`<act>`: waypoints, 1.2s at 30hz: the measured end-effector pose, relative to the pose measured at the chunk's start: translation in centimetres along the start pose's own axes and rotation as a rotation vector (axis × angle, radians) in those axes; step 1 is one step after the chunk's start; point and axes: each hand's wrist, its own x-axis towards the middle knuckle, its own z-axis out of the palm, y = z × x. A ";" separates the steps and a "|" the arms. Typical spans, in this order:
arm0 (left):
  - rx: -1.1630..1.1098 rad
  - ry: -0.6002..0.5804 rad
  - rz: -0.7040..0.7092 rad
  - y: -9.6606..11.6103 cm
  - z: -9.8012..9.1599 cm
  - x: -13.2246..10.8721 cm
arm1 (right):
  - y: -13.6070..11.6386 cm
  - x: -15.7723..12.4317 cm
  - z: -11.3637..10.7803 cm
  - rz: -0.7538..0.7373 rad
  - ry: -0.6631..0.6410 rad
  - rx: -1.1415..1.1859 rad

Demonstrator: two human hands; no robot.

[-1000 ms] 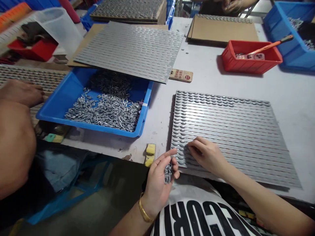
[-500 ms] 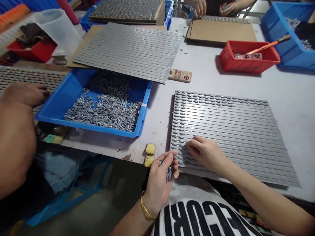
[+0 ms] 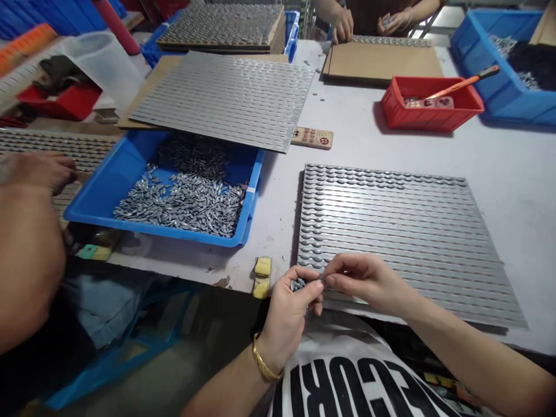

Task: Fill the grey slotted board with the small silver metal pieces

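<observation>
Right at bottom centre, cupping a clutch of small grey pieces point(image 3: 297, 284) in the left hand point(image 3: 286, 313), with fingers curled around them and thumb pressed forward. Meeting that thumb with the right hand point(image 3: 369, 282), at thumb and forefinger narrowed almost together; cannot tell whether gripping a piece there, too small to make out. Just beyond, right of centre, on to the ridged grey panel point(image 3: 403, 249), flat on the white table point(image 3: 356, 145), lined with pieces along the upper rows and down the left side. Over to left of centre, looking into the blue tray point(image 3: 254, 200), heaped with loose grey pieces point(image 3: 186, 202) and partly roofed by a patterned metal sheet point(image 3: 226, 98). Up to the upper right, reaching the red bin point(image 3: 430, 120), loaded with small items hard to make out and an orange-handled tool point(image 3: 460, 86) leaning out over the rim. Behind that, at the right edge, into the big blue bin point(image 3: 512, 104), holding silvery bits point(image 3: 501, 45) and something dark point(image 3: 532, 63). Finally upper left, finding a red box point(image 3: 58, 105) with a dark bundle point(image 3: 56, 74) inside.
</observation>
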 end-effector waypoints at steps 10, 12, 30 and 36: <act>-0.065 -0.031 -0.089 1.6 0.3 0.4 | 1.3 0.0 -1.5 -0.068 0.076 -0.137; -0.200 0.021 -0.070 2.8 0.1 0.6 | 2.3 0.3 -2.0 -0.203 0.229 -0.372; -0.227 0.075 -0.045 2.0 -0.8 0.3 | 5.5 1.8 -2.6 -0.486 0.228 -1.058; -0.165 0.111 -0.021 2.1 -0.7 0.0 | 4.6 2.2 -2.3 -0.428 0.187 -1.169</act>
